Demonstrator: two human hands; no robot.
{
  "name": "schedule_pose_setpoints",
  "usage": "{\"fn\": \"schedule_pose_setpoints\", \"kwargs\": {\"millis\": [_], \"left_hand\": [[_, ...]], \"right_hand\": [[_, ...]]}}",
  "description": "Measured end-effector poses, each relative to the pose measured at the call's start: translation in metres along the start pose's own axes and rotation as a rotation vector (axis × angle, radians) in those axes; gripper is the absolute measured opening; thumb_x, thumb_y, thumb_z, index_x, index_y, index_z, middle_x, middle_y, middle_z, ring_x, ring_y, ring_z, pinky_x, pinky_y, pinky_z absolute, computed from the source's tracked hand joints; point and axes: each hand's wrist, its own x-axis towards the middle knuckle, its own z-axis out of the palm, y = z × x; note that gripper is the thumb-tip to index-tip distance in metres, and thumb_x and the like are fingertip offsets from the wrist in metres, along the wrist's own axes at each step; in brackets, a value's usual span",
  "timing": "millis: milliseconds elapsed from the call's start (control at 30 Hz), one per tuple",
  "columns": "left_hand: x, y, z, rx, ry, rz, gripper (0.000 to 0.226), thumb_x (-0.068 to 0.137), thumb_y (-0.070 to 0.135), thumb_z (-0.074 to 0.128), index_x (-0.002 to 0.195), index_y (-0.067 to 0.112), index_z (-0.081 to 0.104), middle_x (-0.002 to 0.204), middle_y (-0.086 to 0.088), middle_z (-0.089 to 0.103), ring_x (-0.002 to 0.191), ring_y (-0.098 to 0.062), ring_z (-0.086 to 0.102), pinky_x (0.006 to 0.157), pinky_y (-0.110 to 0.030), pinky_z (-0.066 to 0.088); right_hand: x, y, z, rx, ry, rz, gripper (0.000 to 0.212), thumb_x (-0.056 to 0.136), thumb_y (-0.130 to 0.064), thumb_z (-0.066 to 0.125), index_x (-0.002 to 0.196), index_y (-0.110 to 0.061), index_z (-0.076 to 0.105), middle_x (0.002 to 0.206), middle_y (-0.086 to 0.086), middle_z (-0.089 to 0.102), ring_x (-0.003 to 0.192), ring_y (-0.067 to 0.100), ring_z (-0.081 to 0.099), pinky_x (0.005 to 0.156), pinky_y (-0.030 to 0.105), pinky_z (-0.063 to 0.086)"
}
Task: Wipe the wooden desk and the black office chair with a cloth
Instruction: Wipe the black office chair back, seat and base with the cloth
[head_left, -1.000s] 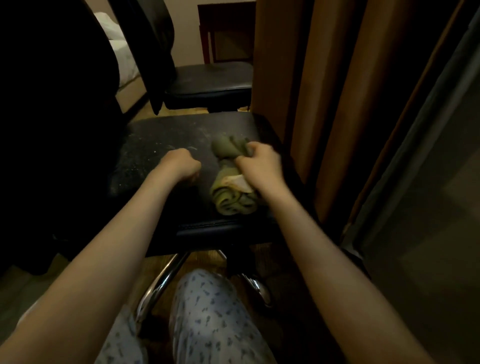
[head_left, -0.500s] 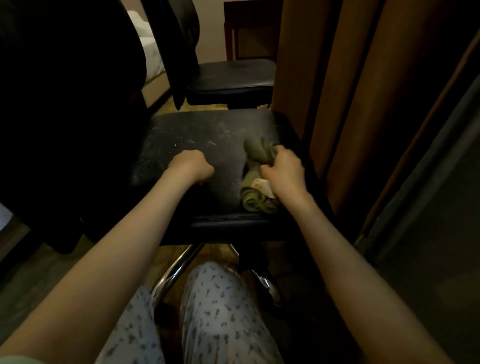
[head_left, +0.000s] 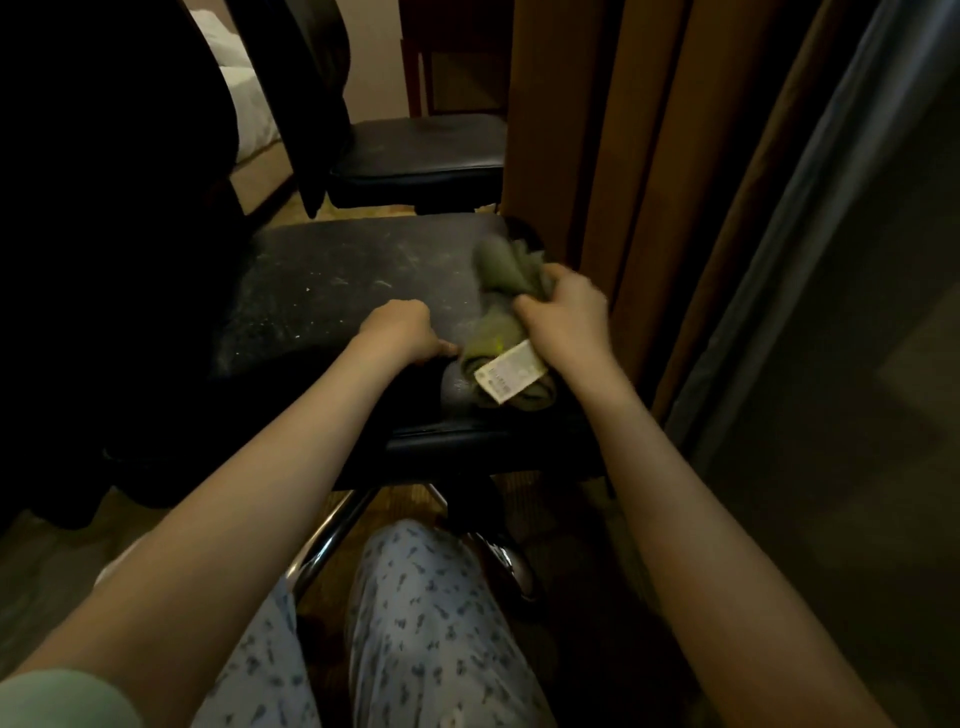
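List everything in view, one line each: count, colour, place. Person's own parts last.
office chair: one, black, dusty seat, centre.
second chair: one, black, behind the first.
cloth: one, green, bunched on the seat's right side.
label: one, white, at the cloth's near end.
chair base: one, chrome, under the seat.
curtain: one, brown, right.
bedding: one, white, upper left.
trousers: one pair, blue patterned, bottom centre.
left grip: one, curled, resting on the seat.
right grip: one, holding the cloth.

Two black padded office chairs (head_left: 332, 291) (head_left: 415, 150), one crumpled olive-green cloth (head_left: 498, 275), one white paper label (head_left: 511, 371), two bare hands (head_left: 400, 330) (head_left: 566, 317).
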Motion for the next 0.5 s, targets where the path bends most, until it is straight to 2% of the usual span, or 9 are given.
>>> {"fn": "schedule_pose_setpoints", "kwargs": {"millis": [67, 133, 200, 300, 367, 500], "left_hand": [[0.003, 0.002, 0.001, -0.006, -0.018, 0.001, 0.036, 0.086, 0.043, 0.062, 0.089, 0.007, 0.060, 0.074, -0.004, 0.056, 0.074, -0.023, 0.053, 0.069, -0.032, 0.042], [0.005, 0.000, 0.003, -0.004, -0.028, -0.006, 0.037, 0.085, 0.044, 0.063, 0.083, 0.008, 0.062, 0.070, -0.002, 0.058, 0.074, -0.022, 0.056, 0.070, -0.032, 0.044], [0.006, -0.002, 0.003, -0.015, -0.030, -0.023, 0.040, 0.084, 0.047, 0.062, 0.085, 0.007, 0.063, 0.073, -0.004, 0.060, 0.079, -0.024, 0.059, 0.073, -0.033, 0.045], [0.006, 0.001, 0.006, -0.011, -0.035, -0.044, 0.042, 0.084, 0.048, 0.062, 0.087, 0.006, 0.061, 0.076, -0.005, 0.058, 0.081, -0.024, 0.058, 0.073, -0.033, 0.044], [0.005, 0.002, 0.005, 0.021, -0.025, -0.032, 0.042, 0.084, 0.048, 0.062, 0.088, 0.006, 0.060, 0.080, -0.006, 0.060, 0.082, -0.025, 0.058, 0.072, -0.033, 0.044], [0.005, 0.002, 0.004, 0.022, -0.011, -0.028, 0.046, 0.086, 0.046, 0.061, 0.102, 0.003, 0.061, 0.105, -0.012, 0.062, 0.098, -0.029, 0.059, 0.078, -0.034, 0.044]], "right_hand": [[-0.012, 0.005, 0.007, 0.018, -0.110, -0.006, 0.037, 0.082, -0.011, 0.062, 0.119, -0.015, 0.063, 0.107, 0.003, 0.067, 0.103, 0.018, 0.059, 0.073, 0.014, 0.036], [-0.019, 0.023, 0.001, 0.072, -0.119, 0.079, 0.038, 0.083, -0.011, 0.062, 0.121, -0.015, 0.062, 0.103, -0.001, 0.066, 0.103, 0.015, 0.059, 0.071, 0.010, 0.035], [-0.018, 0.039, -0.015, 0.117, -0.065, 0.161, 0.039, 0.086, -0.011, 0.062, 0.124, -0.014, 0.059, 0.105, -0.002, 0.064, 0.103, 0.013, 0.058, 0.076, 0.013, 0.038], [-0.016, 0.063, -0.037, 0.007, 0.057, 0.190, 0.043, 0.086, -0.010, 0.063, 0.128, -0.011, 0.056, 0.116, 0.006, 0.064, 0.111, 0.021, 0.057, 0.086, 0.020, 0.040], [-0.017, 0.081, -0.048, -0.055, 0.096, 0.216, 0.042, 0.087, -0.010, 0.062, 0.129, -0.007, 0.055, 0.119, 0.012, 0.063, 0.112, 0.025, 0.056, 0.086, 0.020, 0.038], [-0.017, 0.099, -0.060, -0.203, 0.142, 0.300, 0.031, 0.087, -0.007, 0.058, 0.118, -0.004, 0.062, 0.109, 0.018, 0.064, 0.107, 0.033, 0.058, 0.084, 0.026, 0.041]]}}
